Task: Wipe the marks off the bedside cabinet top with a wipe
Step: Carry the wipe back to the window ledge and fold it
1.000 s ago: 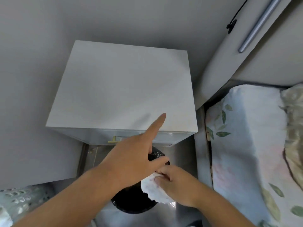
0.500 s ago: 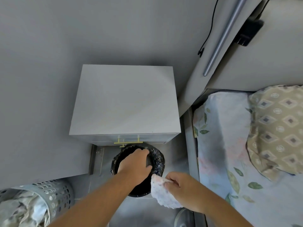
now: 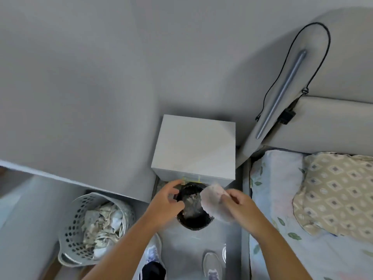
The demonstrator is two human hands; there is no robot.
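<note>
The white bedside cabinet (image 3: pixel 194 146) stands against the wall, its top bare and pale with no mark that I can make out. My right hand (image 3: pixel 239 205) pinches a crumpled white wipe (image 3: pixel 215 201) and holds it over a black bin (image 3: pixel 193 207) on the floor just in front of the cabinet. My left hand (image 3: pixel 166 201) hovers at the bin's left rim with fingers spread and curled, holding nothing. Both hands are below the cabinet's front edge, not touching its top.
A bed with a floral sheet (image 3: pixel 282 199) and a patterned pillow (image 3: pixel 335 190) lies to the right, its padded headboard (image 3: pixel 323 122) behind. A perforated laundry basket (image 3: pixel 94 227) full of cloth stands at the left. My shoes (image 3: pixel 211 263) are on the floor.
The view pulled back and up, so the cabinet looks smaller. My left hand left the cabinet's front edge and dropped to the bin's rim. My right hand lifted the wipe over the bin.
</note>
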